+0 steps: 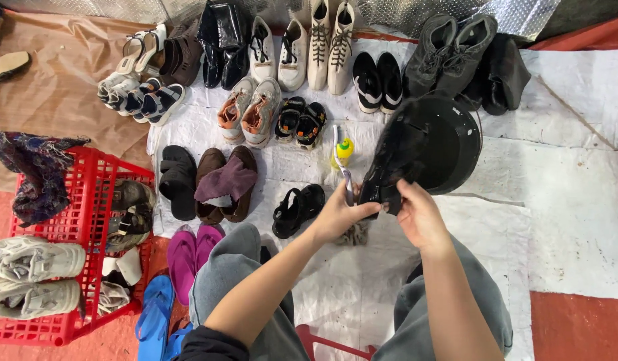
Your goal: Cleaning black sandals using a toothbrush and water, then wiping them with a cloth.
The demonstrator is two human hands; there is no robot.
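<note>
Black boot (392,164), red plastic basket (81,220), magenta flip-flops (188,254), blue flip-flops (154,317), yellow-green bottle (344,151), white sheet (563,207), grey trousers (232,267).

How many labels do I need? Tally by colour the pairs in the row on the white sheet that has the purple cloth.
Black: 2 (slides, strappy sandals)
Brown: 1 (brown shoes under the purple cloth)
Total: 3 pairs
</note>
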